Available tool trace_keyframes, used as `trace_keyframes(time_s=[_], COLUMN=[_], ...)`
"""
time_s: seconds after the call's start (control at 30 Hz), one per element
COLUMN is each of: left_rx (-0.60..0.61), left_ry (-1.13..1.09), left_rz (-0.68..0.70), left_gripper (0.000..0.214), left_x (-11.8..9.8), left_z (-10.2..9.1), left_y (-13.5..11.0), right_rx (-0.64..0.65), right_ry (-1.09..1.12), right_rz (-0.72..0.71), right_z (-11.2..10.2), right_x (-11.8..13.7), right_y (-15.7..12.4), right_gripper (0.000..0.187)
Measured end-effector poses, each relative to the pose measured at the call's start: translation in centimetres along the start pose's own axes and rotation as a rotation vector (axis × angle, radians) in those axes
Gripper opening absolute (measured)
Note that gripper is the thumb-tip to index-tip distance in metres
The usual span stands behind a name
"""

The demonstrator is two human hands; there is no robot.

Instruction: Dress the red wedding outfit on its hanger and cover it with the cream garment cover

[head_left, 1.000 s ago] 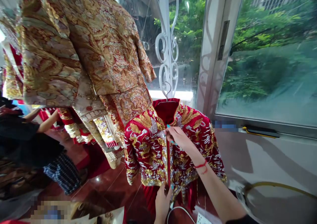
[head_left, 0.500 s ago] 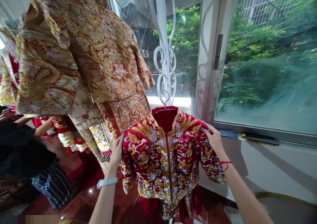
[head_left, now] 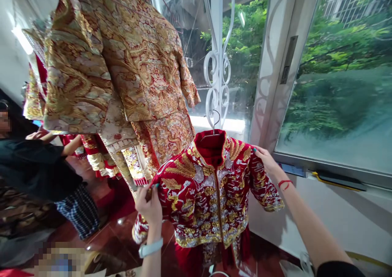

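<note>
A small red jacket [head_left: 211, 195], embroidered in gold and silver, hangs upright on a thin wire hanger [head_left: 216, 123] in front of me. Its collar is open at the top and a seam runs down the front. My left hand [head_left: 150, 205], below which a pale wristband shows, pinches the jacket's shoulder at the left sleeve, fingers curled. On the other shoulder, my right hand [head_left: 268, 164] grips the cloth between thumb and fingers; a red string circles that wrist. Under the jacket's hem hangs a red skirt-like cloth [head_left: 188, 254].
Large gold embroidered garments [head_left: 147, 64] hang at the left, close to the jacket. Behind stand a white scrolled metal bar [head_left: 217, 64] and windows. Dark flat objects [head_left: 339, 181] lie on the sill. A person in dark clothes [head_left: 33, 170] is at the far left.
My left hand has curled tighter on the shoulder, pulling it outward and tilting that side of the jacket. My right hand still holds the other shoulder. The view has swung slightly left.
</note>
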State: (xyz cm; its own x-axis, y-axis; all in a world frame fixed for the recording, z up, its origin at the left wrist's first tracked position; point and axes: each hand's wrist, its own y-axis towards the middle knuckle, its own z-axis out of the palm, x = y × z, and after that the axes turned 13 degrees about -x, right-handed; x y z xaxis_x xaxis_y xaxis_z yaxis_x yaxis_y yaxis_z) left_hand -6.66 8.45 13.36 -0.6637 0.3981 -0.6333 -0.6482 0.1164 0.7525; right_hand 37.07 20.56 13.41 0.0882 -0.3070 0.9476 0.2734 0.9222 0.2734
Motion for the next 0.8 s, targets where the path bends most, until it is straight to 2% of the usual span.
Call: trace_keyframes(time_s=[0.1, 0.2, 0.37, 0.47, 0.6, 0.7, 0.8], left_rx=[0.025, 0.102, 0.208, 0.171, 0.109, 0.149, 0.191], left_ry=[0.021, 0.036, 0.01, 0.012, 0.001, 0.002, 0.033], left_rz=[-0.03, -0.11, -0.241, -0.211, -0.103, -0.105, -0.135], left_gripper=[0.015, 0.019, 0.036, 0.037, 0.034, 0.032, 0.03], left_x=[1.0, 1.5, 1.6, 1.0, -0.2, 0.1, 0.5], left_z=[-0.8, -1.0, -2.2, -2.2, -1.1, -0.3, 0.0], left_y=[-1.7, -1.8, -1.1, -0.3, 0.4, -0.4, -1.4], right_rx=[-0.013, -0.042, -0.131, -0.173, -0.215, -0.165, -0.137], right_ry=[0.089, 0.102, -0.05, -0.082, 0.042, 0.097, 0.056], right_rz=[0.053, 0.05, -0.105, -0.139, -0.044, 0.069, 0.096], right_z=[0.3, -0.1, -0.7, -1.3, -2.6, -3.2, -3.7], right_x=[-1.5, -2.1, -2.0, -1.9, -2.4, -3.0, -3.2], right_y=[-1.0, -1.4, -1.7, -2.1, -2.8, -3.3, -3.3], right_gripper=[0.059, 0.06, 0.061, 0.061, 0.06, 0.061, 0.066])
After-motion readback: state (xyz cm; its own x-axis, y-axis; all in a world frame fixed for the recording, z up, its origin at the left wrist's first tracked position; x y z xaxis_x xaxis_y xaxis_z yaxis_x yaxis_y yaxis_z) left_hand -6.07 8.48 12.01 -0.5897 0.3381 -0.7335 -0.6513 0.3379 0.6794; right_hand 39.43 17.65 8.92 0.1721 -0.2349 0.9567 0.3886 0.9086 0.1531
